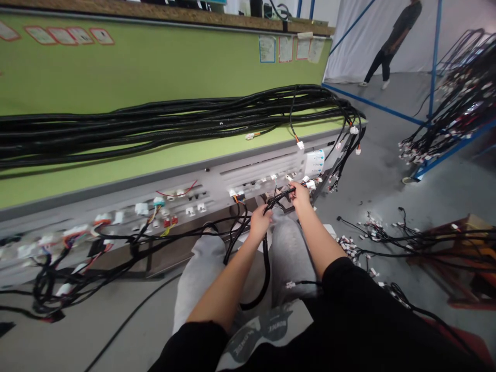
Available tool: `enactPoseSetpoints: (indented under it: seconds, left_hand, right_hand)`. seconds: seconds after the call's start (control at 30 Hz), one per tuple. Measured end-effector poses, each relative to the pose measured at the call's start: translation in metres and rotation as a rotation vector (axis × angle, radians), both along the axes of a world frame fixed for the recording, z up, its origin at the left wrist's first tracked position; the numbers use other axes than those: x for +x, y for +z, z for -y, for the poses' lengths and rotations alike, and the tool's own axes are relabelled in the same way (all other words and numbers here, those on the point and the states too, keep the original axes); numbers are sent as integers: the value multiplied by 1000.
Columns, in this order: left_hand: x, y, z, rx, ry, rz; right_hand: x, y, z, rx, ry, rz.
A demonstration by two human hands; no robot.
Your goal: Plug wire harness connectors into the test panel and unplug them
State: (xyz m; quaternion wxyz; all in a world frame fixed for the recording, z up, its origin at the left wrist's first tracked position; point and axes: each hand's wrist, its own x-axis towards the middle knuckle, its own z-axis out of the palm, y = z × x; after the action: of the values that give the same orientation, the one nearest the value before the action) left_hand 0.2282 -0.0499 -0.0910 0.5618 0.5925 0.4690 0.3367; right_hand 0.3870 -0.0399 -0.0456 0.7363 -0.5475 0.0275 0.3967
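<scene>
A long green bench [116,77] runs along the left, with a grey front edge full of plugs [170,206]. At that front edge, near the bench's right end, both hands are closed on one black cable [267,248]. The left hand [259,223] grips it lower down. The right hand [300,194] pinches it by the edge. More black cables [174,121] lie on the bench top. The grey floor [372,170] to the right is open, with loose wires [372,232] farther out. A person [395,36] walks far off.

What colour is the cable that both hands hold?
Black; the cable shows best in the head view.
</scene>
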Motion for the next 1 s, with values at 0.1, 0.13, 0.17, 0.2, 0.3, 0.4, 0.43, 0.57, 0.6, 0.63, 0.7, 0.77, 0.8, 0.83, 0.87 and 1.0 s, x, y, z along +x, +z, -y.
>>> enactPoseSetpoints:
  seconds: [0.1, 0.13, 0.17, 0.2, 0.3, 0.4, 0.43, 0.57, 0.6, 0.63, 0.7, 0.77, 0.8, 0.83, 0.87, 1.0]
  left_hand:
    - [-2, 1, -1, -6, 9, 9]
    - [-2, 1, -2, -6, 14, 9]
    - [-3, 0, -2, -5, 18, 8]
    - [-3, 0, -3, -1, 19, 6]
    - [-5, -2, -5, 20, 19, 12]
    - [-6, -2, -7, 35, 30, 25]
    - [-7, -2, -7, 39, 36, 26]
    - [-7, 0, -8, 52, 41, 16]
    - [-7, 0, -8, 56, 37, 10]
    - [-5, 1, -8, 58, 33, 8]
    - [-2, 2, -8, 52, 25, 19]
    - [2, 3, -9, 32, 18, 36]
    - [4, 3, -9, 19, 15, 39]
    - [5, 4, -9, 5, 12, 38]
    - [7, 4, -9, -8, 11, 34]
    - [10, 2, -7, -45, 6, 26]
  right_hand:
    - [-3, -3, -2, 10, -34, 8]
    - [-5, -5, -3, 12, -43, 9]
    - [-6, -6, -3, 13, -52, 10]
    - [-7, -7, -4, 12, -63, 11]
    - [-9, -11, -7, 14, -97, 13]
    - [-12, -14, -14, 27, -121, 11]
    - [-13, -15, -17, 32, -125, 11]
    - [-12, -17, -25, 45, -108, 12]
    - [-10, -16, -25, 45, -91, 8]
    - [-7, -16, -24, 45, -72, 2]
    - [0, -14, -18, 52, -36, -14]
    - [7, -11, -11, 98, -25, -41]
    - [10, -11, -8, 128, -29, -53]
    - [13, -10, -5, 161, -35, -66]
    - [14, -10, -2, 196, -40, -79]
    - [17, -17, 4, 340, -37, -160]
